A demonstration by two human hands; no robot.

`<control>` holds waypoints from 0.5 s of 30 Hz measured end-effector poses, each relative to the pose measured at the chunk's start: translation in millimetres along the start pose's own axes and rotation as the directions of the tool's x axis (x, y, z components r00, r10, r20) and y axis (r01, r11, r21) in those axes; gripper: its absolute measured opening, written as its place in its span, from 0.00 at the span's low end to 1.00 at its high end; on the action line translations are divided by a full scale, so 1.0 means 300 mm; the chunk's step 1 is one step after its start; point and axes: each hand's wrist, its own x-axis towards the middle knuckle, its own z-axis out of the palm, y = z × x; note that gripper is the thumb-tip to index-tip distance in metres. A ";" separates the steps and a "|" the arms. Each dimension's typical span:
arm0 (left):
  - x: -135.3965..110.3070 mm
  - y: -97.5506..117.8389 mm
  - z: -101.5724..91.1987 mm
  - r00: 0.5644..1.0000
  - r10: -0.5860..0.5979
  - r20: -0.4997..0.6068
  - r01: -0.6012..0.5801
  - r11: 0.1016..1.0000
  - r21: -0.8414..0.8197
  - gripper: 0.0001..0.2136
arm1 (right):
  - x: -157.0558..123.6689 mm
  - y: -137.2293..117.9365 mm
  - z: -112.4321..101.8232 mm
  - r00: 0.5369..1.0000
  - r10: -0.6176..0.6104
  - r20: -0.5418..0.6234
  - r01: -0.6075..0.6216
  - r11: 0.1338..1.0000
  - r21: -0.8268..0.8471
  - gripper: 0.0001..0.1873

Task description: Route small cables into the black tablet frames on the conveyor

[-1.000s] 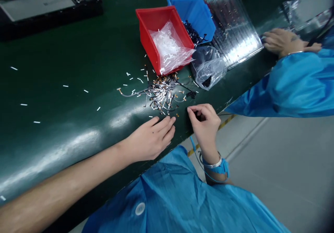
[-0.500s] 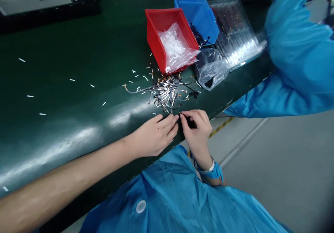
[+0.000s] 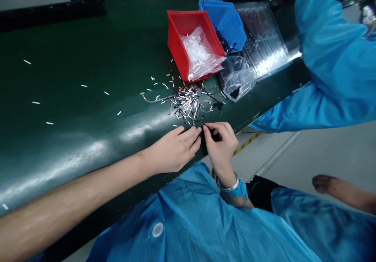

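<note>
This was an electronics assembly line (factory floor, really): green conveyor belt, blue antistatic smock, grounding wrist strap, tiny cable parts.

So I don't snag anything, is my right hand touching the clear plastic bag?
Apart. The head view shows the right hand clearly below the clear plastic bag, with a stretch of the dark green bench surface between them.

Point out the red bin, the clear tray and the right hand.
Red bin [image 3: 176, 38], head view, on its left wall.
Clear tray [image 3: 261, 35], head view, on the middle of the tray.
Right hand [image 3: 220, 146], head view, on the back of the hand.
</note>
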 end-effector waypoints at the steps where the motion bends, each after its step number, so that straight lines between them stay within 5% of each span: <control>1: 0.000 0.000 0.001 1.000 -0.002 0.000 0.002 1.000 0.002 0.20 | 0.001 -0.003 0.002 1.000 0.012 0.004 -0.012 1.000 0.004 0.04; 8: 0.002 0.000 0.002 1.000 -0.005 0.009 0.005 1.000 -0.006 0.20 | -0.014 0.001 -0.003 0.988 -0.152 -0.007 0.150 0.981 -0.123 0.06; 15: 0.000 0.002 0.008 1.000 -0.008 0.008 0.008 1.000 -0.019 0.19 | -0.030 -0.011 -0.041 0.950 -0.278 0.138 0.309 0.897 -0.316 0.12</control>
